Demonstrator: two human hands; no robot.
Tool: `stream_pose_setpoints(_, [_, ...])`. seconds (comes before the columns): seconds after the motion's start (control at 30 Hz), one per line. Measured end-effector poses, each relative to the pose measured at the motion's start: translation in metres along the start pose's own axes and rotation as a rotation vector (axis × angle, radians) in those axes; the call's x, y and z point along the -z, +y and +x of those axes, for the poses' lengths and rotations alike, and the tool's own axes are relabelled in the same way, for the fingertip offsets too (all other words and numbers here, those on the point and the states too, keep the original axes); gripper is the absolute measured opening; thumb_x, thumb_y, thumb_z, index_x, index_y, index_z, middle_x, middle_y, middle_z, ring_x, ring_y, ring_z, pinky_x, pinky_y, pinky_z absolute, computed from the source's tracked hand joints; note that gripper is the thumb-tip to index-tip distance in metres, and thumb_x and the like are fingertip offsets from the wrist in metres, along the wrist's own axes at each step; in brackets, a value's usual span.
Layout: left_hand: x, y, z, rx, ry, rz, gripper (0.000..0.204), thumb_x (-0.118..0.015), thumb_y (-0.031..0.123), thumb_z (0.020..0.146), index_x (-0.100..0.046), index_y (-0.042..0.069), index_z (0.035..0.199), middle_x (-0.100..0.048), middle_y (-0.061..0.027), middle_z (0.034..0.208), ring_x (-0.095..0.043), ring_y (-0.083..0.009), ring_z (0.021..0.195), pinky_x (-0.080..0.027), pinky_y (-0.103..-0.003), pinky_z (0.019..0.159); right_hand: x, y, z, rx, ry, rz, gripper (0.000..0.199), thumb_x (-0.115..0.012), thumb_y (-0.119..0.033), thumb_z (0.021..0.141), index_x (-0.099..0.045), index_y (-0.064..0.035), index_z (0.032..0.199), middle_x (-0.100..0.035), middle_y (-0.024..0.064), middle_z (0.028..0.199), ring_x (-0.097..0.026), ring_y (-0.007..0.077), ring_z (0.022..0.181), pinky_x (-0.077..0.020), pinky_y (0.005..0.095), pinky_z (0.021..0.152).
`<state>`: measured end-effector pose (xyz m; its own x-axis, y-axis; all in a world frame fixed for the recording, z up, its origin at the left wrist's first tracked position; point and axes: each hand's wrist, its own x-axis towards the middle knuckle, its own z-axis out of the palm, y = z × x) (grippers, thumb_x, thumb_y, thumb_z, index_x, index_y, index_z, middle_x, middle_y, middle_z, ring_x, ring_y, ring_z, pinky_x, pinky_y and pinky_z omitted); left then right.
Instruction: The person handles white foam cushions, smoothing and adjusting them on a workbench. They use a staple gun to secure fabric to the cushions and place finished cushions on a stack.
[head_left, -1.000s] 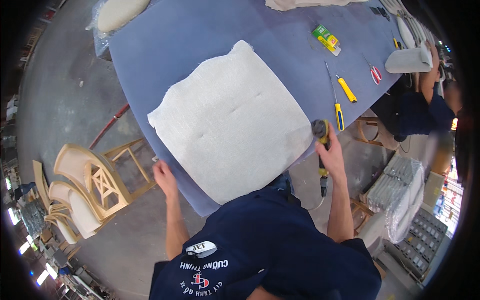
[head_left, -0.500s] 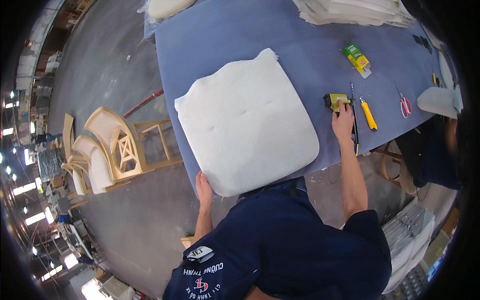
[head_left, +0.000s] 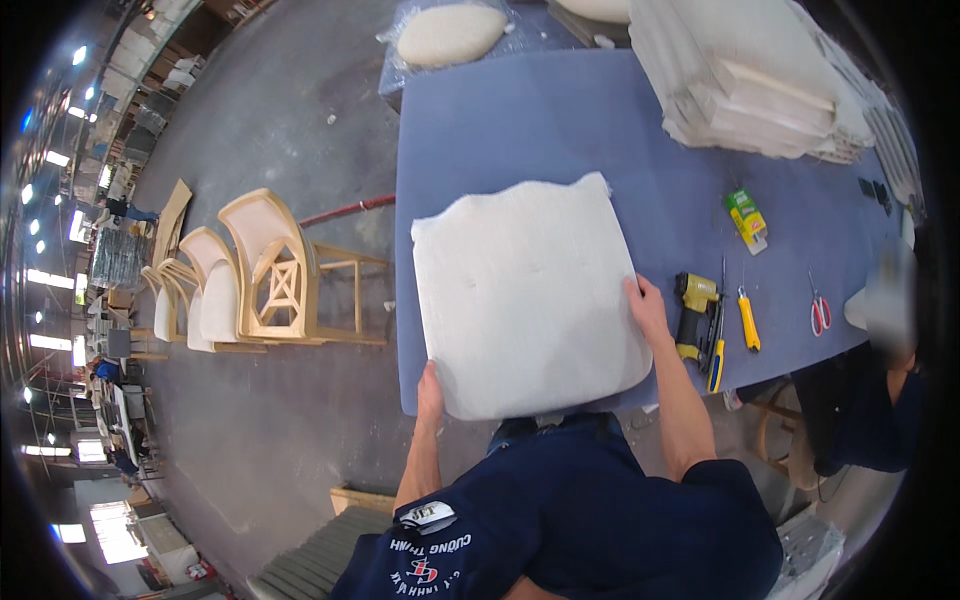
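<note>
A white fabric-covered seat cushion point(head_left: 530, 300), squarish with rounded near corners and a ragged far edge, lies near the front edge of the blue-covered table point(head_left: 530, 120). My left hand point(head_left: 430, 398) grips its near left edge, thumb along the side and fingers mostly hidden. At the right edge, my right hand point(head_left: 650, 312) holds the cushion, with some fingers out of sight beneath. Just right of that hand lies a yellow-and-black staple gun point(head_left: 692, 312), untouched. Beside it are a yellow-handled tool point(head_left: 716, 366) with a thin dark shaft and a yellow utility knife point(head_left: 748, 322).
Red-handled scissors point(head_left: 820, 316) and a green-yellow box point(head_left: 746, 222) lie farther right. White fabric pieces point(head_left: 750, 90) are stacked at the far right. A pale oval cushion point(head_left: 452, 35) lies beyond the table. Wooden chairs point(head_left: 270, 270) stand left; another person point(head_left: 870, 410) is at right.
My right hand has let go of the staple gun and moved left to the cushion's right edge. My left hand stays on the cushion's left side. The whole view has shifted.
</note>
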<state>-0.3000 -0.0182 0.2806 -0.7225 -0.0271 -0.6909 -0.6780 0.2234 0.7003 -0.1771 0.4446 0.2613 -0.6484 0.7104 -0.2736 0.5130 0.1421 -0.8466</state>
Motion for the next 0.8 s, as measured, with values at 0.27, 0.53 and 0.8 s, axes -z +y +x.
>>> stream_pose_setpoints(0.27, [0.027,0.061,-0.010,-0.074,-0.259,-0.123,0.065,-0.057,0.040,0.106,-0.053,-0.011,0.146,-0.065,-0.0237,0.140,-0.064,-0.0293,0.127,-0.049,-0.043,0.109,0.002,-0.013,-0.017,0.041,-0.104,0.247,0.061,-0.070,-0.024,0.097,-0.056,0.0076,0.147,-0.070,0.0181,0.138,-0.067,0.0257,0.122,-0.0514,0.0375,0.105])
stream_pose_setpoints(0.53, [0.062,0.170,-0.026,-0.704,-0.271,0.208,0.047,-0.073,0.024,0.097,-0.064,-0.008,0.130,-0.076,-0.0152,0.114,-0.071,-0.0210,0.103,-0.057,-0.035,0.090,-0.052,-0.016,-0.114,0.122,0.307,0.789,0.047,-0.054,-0.024,0.108,-0.060,0.0095,0.141,-0.072,0.0117,0.128,-0.067,0.0179,0.114,-0.0508,0.0327,0.102])
stream_pose_setpoints(0.8, [0.038,0.305,-0.024,-1.469,-0.101,0.277,0.044,-0.051,0.033,0.106,-0.069,-0.007,0.115,-0.076,-0.0167,0.100,-0.071,-0.0234,0.092,-0.054,-0.037,0.084,-0.028,-0.055,-0.106,0.269,0.358,1.405,0.066,-0.041,-0.053,0.111,-0.041,-0.0093,0.160,-0.054,0.0087,0.157,-0.056,0.0259,0.137,-0.0449,0.0440,0.116])
